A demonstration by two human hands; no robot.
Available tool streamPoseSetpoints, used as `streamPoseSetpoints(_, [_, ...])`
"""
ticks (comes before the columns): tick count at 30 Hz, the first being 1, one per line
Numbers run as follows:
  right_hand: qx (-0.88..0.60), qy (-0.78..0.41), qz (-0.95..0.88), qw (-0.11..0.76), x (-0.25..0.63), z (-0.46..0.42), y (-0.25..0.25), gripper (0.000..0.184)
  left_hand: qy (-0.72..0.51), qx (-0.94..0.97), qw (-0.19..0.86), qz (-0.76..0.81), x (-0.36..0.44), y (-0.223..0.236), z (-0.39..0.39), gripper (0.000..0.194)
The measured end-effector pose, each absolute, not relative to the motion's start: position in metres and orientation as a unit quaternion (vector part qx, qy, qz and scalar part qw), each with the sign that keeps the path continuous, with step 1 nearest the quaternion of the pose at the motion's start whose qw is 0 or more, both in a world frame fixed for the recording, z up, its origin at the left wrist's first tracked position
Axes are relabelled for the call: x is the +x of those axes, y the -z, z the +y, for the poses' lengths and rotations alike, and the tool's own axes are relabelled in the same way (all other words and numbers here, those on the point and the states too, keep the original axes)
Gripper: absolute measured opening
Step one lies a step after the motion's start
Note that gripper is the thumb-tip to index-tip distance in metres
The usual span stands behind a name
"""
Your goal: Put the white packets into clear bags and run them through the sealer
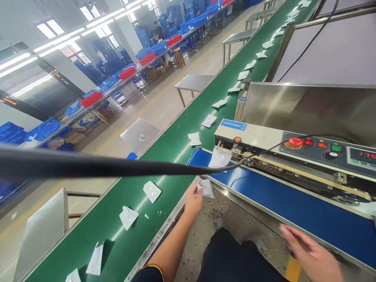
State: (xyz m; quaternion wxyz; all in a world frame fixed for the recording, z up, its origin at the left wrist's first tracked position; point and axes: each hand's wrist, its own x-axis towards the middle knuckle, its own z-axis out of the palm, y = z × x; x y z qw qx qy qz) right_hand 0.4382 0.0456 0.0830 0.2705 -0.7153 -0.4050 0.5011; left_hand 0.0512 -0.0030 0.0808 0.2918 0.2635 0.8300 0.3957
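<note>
My left hand grips a small clear plastic pouch at the near corner of the sealing machine's blue belt. Another clear pouch lies on that blue belt at the sealer's intake. My right hand hovers blurred over the front edge of the blue belt, fingers spread, holding nothing. Two pouches lie on the green conveyor just left of my left hand.
Several more pouches run along the green conveyor into the distance. The sealer's control panel carries a red button and a display. A black cable crosses the view. Steel tables and blue and red crates stand left; people sit far off.
</note>
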Motion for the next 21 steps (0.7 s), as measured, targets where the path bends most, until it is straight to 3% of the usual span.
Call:
streamPoseSetpoints(3, [-0.615, -0.554, -0.494, 0.267, 0.382, 0.056, -0.104, 0.066, -0.433, 0.378, 0.43, 0.696, 0.128, -0.089, 0.004, 0.034])
streamPoseSetpoints(5, [-0.58, -0.562, -0.517, 0.286, 0.37, 0.065, -0.113, 0.063, -0.444, 0.353, 0.49, 0.662, 0.17, -0.092, 0.019, 0.045])
streamPoseSetpoints(11, [-0.666, -0.481, -0.434, 0.371, 0.422, 0.089, -0.107, 0.07, -0.456, 0.266, 0.626, 0.574, 0.244, -0.092, 0.068, 0.066])
streamPoseSetpoints(14, [-0.694, -0.462, -0.379, 0.402, 0.455, 0.093, -0.104, 0.072, -0.425, 0.276, 0.658, 0.557, 0.279, -0.083, 0.089, 0.062])
streamPoseSetpoints(21, [-0.764, -0.4, -0.317, 0.396, 0.55, 0.099, -0.099, 0.069, -0.39, 0.368, 0.607, 0.587, 0.386, -0.067, 0.14, 0.043])
